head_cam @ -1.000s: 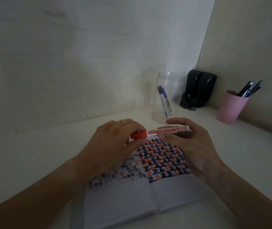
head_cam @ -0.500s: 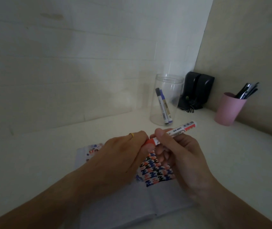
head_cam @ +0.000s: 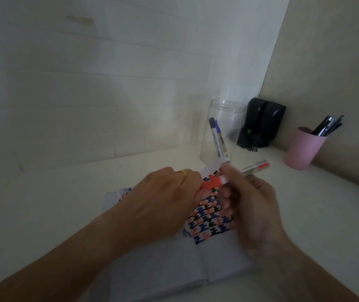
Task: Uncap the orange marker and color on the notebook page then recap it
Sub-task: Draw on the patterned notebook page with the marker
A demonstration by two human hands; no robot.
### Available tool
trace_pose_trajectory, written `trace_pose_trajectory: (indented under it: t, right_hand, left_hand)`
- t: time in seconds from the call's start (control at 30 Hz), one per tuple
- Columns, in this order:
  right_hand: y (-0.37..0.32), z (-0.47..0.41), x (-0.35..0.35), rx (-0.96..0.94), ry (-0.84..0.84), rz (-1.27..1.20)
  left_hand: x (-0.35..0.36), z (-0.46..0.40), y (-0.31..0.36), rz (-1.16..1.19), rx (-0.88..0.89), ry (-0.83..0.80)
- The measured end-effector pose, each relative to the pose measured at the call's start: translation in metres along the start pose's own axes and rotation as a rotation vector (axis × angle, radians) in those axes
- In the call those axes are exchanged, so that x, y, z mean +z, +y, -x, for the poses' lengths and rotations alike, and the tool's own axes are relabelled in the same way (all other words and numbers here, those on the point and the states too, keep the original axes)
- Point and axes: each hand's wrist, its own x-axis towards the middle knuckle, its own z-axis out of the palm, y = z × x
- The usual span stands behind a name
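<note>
An open notebook [head_cam: 222, 258] lies on the white desk below my hands, its right page partly filled with an orange, blue and black pattern. My right hand [head_cam: 246, 199] grips the white barrel of the orange marker [head_cam: 254, 167], whose rear end points up and right. My left hand [head_cam: 167, 192], with a gold ring, pinches the orange cap [head_cam: 212, 183] at the marker's front end. The cap still meets the barrel. Both hands are blurred and hover just above the page.
A clear plastic jar [head_cam: 224, 131] with a blue marker [head_cam: 218, 140] stands behind the notebook. Black speakers [head_cam: 261, 123] sit in the corner. A pink cup [head_cam: 302, 147] with pens stands at the right, by the beige wall.
Both hands have dropped closer to the page. The marker has tilted, its rear end now pointing up and right. My left hand has closed more tightly over the cap.
</note>
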Motion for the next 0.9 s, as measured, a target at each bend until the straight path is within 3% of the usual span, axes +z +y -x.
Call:
trace_pose_trajectory:
  t: [0.1,0.23,0.4,0.53,0.7,0.9]
  right_hand:
    - [-0.013,-0.011,-0.028,0.018,0.14,-0.066]
    - [-0.006,-0.012,-0.034,0.026,0.054,-0.026]
    - [0.001,-0.01,-0.028,0.04,0.018,0.084]
    - [-0.021,0.001,-0.027,-0.004,-0.053,0.119]
    - [-0.02,0.031,-0.014,0.098,-0.254,0.265]
    - [0.012,0.049,-0.025,0.044,-0.194,0.406]
  left_hand:
    - [-0.006,0.012,-0.006,0.084,-0.058,0.089]
    - [0.003,0.022,-0.016,0.322,-0.137,-0.073]
    - [0.015,0.024,-0.022,0.388,-0.078,-0.216]
    - [0.022,0.027,-0.027,0.393,-0.043,-0.247]
    - [0.029,0.027,-0.033,0.406,-0.029,-0.258]
    - [0.029,0.027,-0.034,0.458,-0.026,-0.246]
